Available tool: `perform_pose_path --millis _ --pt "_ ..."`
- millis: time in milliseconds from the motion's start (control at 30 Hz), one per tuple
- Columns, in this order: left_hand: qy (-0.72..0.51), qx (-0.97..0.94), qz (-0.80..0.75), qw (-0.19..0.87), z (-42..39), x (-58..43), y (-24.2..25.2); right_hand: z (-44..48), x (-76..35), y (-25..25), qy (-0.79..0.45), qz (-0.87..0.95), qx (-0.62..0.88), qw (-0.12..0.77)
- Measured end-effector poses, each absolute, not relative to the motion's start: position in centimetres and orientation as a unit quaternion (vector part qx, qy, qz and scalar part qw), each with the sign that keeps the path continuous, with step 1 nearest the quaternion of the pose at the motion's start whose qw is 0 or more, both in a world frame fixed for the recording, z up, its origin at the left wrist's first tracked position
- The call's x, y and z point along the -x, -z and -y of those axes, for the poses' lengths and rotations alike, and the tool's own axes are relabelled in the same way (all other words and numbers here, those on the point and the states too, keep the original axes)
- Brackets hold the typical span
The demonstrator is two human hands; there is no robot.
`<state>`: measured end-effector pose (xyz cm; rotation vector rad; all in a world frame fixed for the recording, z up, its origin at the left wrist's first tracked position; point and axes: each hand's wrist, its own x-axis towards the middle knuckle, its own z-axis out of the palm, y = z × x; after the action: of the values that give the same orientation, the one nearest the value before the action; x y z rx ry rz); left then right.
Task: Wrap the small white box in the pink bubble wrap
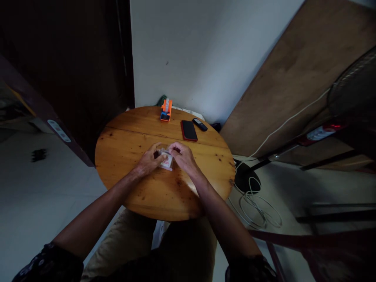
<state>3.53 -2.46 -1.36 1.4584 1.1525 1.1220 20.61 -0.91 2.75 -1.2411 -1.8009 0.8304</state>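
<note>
A small clear plastic case (166, 163) with a white face and red print lies low over the middle of the round wooden table. My left hand (150, 159) grips it from the left, thumb across its top. At its upper right corner my right hand (181, 153) is closed in a pinch, fingertips at the far edge. Whether those fingertips hold the case itself or a bit of clear film is too small to tell. The far side of the case is partly hidden by my fingers.
Beyond my hands on the wooden table (117, 156) are an orange tape dispenser (166, 109), a dark phone with a red edge (188, 130) and a black handset (199, 124). A wall rises behind. Right of the table are a fan stand and a coiled white cable (258, 209).
</note>
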Motion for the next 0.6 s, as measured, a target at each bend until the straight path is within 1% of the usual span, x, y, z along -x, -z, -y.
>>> perform_pose_path --millis 133,233,400,600 --pt "-0.464 -0.601 -0.501 0.414 2.1 -3.8 1.7 0.8 -20.1 -2.5 -0.274 0.732 0.498 0.374" --pt "-0.457 -0.608 -0.519 0.391 2.1 -3.8 1.8 0.6 -19.7 -2.0 -0.251 0.742 0.491 0.381" --pt "-0.477 -0.591 -0.498 0.419 2.5 -3.4 1.6 0.5 -19.7 -1.2 -0.248 0.746 0.472 0.400" --pt "-0.482 -0.593 -0.475 0.436 2.7 -3.2 1.2 0.8 -19.9 -1.2 -0.244 0.747 0.481 0.389"
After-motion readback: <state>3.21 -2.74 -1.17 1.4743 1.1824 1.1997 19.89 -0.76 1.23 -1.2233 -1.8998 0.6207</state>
